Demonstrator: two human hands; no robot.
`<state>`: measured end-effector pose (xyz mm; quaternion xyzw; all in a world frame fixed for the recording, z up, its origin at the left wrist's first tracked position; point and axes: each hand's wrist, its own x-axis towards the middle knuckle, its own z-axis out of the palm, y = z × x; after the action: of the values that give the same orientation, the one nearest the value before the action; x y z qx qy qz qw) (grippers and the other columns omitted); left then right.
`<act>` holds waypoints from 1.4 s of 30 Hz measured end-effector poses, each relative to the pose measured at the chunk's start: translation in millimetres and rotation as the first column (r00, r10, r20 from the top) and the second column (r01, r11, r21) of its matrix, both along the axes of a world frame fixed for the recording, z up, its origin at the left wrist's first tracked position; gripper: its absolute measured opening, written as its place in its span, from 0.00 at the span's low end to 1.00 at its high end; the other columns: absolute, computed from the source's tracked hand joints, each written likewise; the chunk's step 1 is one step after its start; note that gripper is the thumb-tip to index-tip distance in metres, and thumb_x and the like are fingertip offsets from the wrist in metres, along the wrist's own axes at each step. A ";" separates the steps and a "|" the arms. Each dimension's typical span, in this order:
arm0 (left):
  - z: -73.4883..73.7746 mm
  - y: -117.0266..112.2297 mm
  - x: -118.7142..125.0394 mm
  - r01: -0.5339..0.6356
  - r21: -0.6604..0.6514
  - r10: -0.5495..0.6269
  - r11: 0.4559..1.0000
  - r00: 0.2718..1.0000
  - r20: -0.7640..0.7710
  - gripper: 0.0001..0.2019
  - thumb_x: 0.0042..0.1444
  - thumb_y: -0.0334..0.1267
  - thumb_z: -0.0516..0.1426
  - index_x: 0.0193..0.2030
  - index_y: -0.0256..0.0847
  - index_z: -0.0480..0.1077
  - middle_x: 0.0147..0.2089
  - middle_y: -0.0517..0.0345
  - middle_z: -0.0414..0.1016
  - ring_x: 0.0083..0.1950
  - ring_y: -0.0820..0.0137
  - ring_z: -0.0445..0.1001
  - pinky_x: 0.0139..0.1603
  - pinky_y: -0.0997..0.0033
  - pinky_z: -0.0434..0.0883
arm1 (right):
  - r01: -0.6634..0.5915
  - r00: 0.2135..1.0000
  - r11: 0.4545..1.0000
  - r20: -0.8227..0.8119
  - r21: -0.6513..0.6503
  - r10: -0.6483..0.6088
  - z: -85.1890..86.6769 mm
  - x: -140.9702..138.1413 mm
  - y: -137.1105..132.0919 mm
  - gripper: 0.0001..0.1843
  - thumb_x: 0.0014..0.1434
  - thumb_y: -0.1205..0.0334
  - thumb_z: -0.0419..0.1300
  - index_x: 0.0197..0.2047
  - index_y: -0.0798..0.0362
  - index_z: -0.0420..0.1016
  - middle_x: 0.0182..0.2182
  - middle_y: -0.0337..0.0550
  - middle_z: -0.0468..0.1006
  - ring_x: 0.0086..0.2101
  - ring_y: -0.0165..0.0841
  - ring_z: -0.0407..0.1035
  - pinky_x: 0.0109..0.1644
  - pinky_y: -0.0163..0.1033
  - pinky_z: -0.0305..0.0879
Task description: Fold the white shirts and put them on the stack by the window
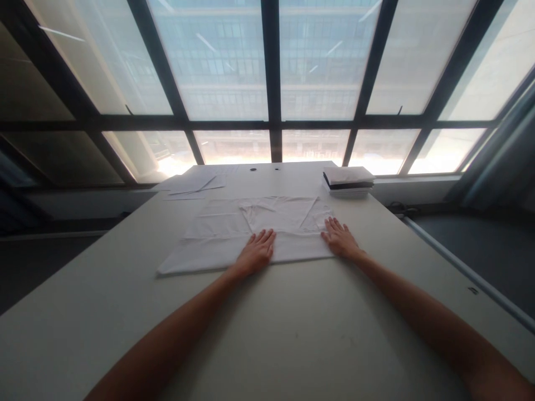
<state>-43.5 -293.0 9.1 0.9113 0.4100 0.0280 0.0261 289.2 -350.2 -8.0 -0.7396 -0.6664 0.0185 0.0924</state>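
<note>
A white T-shirt (217, 231) lies spread flat on the pale table (267, 334), with its sleeves folded inward. My left hand (256, 252) rests flat on the shirt's near edge around the middle, fingers stretched out. At the shirt's near right corner my right hand (339, 238) presses flat too, fingers spread. Neither hand grips anything.
A stack of folded clothes (348, 181), white with a dark layer, sits at the table's far right. Several paper sheets (194, 184) lie at the far left. Large windows (267, 83) rise behind the table. The floor drops away on both sides.
</note>
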 end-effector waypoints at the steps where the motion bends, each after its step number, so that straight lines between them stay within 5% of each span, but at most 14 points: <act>1: -0.5 0.5 0.0 -0.002 0.001 0.002 1.000 1.000 -0.004 0.28 0.70 0.40 0.39 0.76 0.40 0.49 0.78 0.54 0.44 0.78 0.60 0.43 0.75 0.50 0.45 | 0.020 1.000 1.000 0.001 -0.006 -0.020 -1.2 5.9 -0.6 0.37 0.71 0.47 0.37 0.76 0.59 0.45 0.74 0.52 0.43 0.72 0.43 0.36 0.73 0.57 0.37; 8: -4.2 4.0 -4.3 0.027 0.019 -0.027 0.999 1.000 0.009 0.28 0.72 0.43 0.39 0.76 0.44 0.49 0.77 0.54 0.46 0.78 0.59 0.44 0.74 0.50 0.47 | 0.088 0.995 0.992 0.036 0.085 -0.092 -9.8 15.8 -4.8 0.35 0.72 0.50 0.39 0.74 0.60 0.50 0.72 0.57 0.51 0.71 0.45 0.43 0.71 0.58 0.43; 11: 1.0 -0.8 -6.3 0.152 0.039 -0.153 0.988 0.988 0.022 0.27 0.73 0.48 0.38 0.76 0.48 0.49 0.78 0.56 0.42 0.78 0.59 0.40 0.75 0.48 0.43 | 0.078 0.993 0.976 0.068 0.203 -0.093 -6.4 10.7 -9.7 0.32 0.71 0.54 0.42 0.72 0.60 0.56 0.71 0.59 0.55 0.70 0.46 0.46 0.71 0.58 0.43; 16: 11.0 -10.8 -5.7 0.320 -0.034 -0.320 0.947 0.948 0.004 0.29 0.73 0.56 0.36 0.77 0.54 0.44 0.79 0.59 0.38 0.78 0.61 0.38 0.75 0.48 0.40 | -0.142 0.990 0.918 0.059 0.371 0.129 4.9 -15.9 -18.5 0.28 0.72 0.58 0.41 0.68 0.61 0.64 0.69 0.57 0.59 0.70 0.42 0.47 0.72 0.52 0.44; 22: 11.3 -12.8 -5.0 0.311 -0.064 -0.310 0.948 0.950 0.013 0.33 0.70 0.62 0.38 0.77 0.54 0.42 0.79 0.56 0.36 0.78 0.59 0.36 0.74 0.45 0.38 | -0.445 0.894 0.884 0.013 0.144 0.448 2.4 -48.5 -18.6 0.31 0.73 0.51 0.42 0.73 0.54 0.57 0.73 0.51 0.51 0.71 0.43 0.42 0.73 0.56 0.43; 35: 18.0 -63.4 -1.7 0.294 -0.166 -0.296 0.941 0.955 0.012 0.40 0.64 0.69 0.42 0.77 0.54 0.41 0.79 0.53 0.33 0.78 0.50 0.30 0.73 0.37 0.36 | -0.522 0.852 0.852 -0.009 0.049 0.523 -4.9 -37.9 -51.4 0.31 0.73 0.47 0.40 0.76 0.41 0.46 0.74 0.42 0.46 0.72 0.40 0.38 0.73 0.58 0.36; 42: 13.4 -89.3 2.5 0.232 -0.208 -0.219 0.950 0.972 0.086 0.31 0.70 0.61 0.35 0.76 0.57 0.47 0.79 0.57 0.40 0.78 0.51 0.36 0.72 0.35 0.40 | -0.541 0.839 0.840 -0.048 0.040 0.543 -10.0 -24.3 -59.9 0.31 0.73 0.49 0.43 0.75 0.41 0.48 0.73 0.41 0.47 0.71 0.39 0.40 0.74 0.55 0.39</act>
<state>-41.0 -382.3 22.5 0.9426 0.3027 0.0080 0.1408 264.9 -410.0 -17.9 -0.5191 -0.8455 0.0568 0.1116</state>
